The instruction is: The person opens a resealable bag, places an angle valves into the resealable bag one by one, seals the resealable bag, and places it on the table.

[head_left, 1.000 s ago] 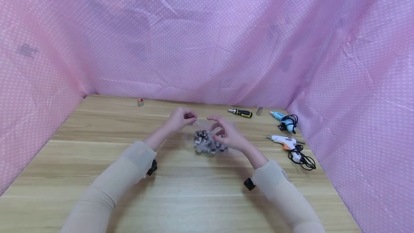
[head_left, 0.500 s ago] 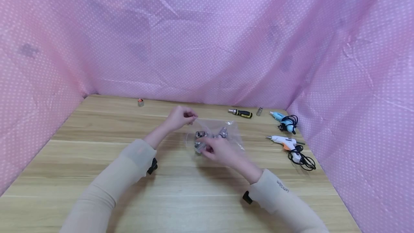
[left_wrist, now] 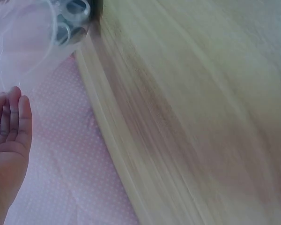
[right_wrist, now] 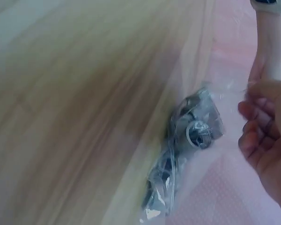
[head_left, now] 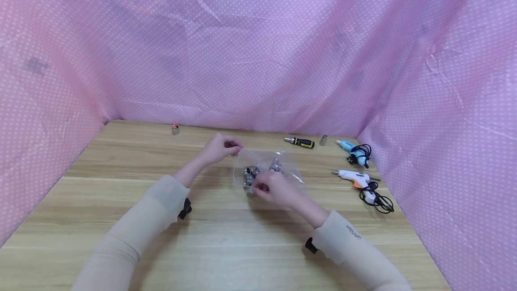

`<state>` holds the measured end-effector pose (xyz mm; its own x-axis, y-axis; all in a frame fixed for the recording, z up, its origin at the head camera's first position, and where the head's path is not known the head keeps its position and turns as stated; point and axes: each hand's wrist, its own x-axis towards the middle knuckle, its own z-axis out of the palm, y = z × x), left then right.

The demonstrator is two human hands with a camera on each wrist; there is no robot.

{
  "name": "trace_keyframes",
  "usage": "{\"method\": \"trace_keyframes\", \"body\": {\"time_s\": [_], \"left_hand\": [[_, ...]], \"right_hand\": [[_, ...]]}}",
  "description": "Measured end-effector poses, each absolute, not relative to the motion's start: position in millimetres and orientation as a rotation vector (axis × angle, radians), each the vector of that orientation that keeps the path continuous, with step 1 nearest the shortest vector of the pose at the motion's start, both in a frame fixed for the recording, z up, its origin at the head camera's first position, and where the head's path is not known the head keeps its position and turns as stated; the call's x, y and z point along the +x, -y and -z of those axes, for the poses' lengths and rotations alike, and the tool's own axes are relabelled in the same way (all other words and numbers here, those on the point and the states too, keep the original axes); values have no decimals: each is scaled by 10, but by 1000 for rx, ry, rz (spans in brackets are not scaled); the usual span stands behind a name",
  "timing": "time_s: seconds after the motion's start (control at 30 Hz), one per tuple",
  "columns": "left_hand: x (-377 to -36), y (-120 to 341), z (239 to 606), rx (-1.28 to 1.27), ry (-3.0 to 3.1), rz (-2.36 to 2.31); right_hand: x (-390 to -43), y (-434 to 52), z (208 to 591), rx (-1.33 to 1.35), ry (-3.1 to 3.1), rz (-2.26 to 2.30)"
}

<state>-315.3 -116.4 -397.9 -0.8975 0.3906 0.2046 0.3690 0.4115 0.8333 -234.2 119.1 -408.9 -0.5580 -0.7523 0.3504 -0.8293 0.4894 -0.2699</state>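
From the head view, my left hand [head_left: 218, 148] pinches the clear bag's [head_left: 282, 165] top edge above the tabletop [head_left: 121, 192] while my right hand [head_left: 274, 188] grips the metal sockets [head_left: 250, 175] through the plastic. Left wrist: fingers [left_wrist: 11, 122] lie relaxed beside the bag [left_wrist: 18, 51]. Right wrist: sockets [right_wrist: 196, 131] bunched inside.

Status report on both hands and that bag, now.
Left hand pinches the clear bag by its upper edge. Right hand grips the metal sockets through the plastic. Nothing in the way; glue guns off to the right.
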Motion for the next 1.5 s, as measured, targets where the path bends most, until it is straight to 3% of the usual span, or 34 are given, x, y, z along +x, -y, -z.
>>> {"method": "trace_keyframes", "body": {"time_s": [0.37, 0.7, 1.07, 1.5], "left_hand": [[-3079, 1337, 3789, 741, -2616, -1633], [-2896, 1346, 3317, 749, -2808, -1553], [-2649, 1249, 2852, 654, -2979, -1496], [-2628, 1405, 2930, 666, -2925, -1563]], "right_hand": [[-2481, -1515, 3848, 1368, 2270, -922], [-2635, -1749, 3395, 1312, 2103, -1016], [-2517, -1787, 2862, 1098, 2195, -1061], [-2715, -1716, 2860, 983, 2338, -1343]]}}
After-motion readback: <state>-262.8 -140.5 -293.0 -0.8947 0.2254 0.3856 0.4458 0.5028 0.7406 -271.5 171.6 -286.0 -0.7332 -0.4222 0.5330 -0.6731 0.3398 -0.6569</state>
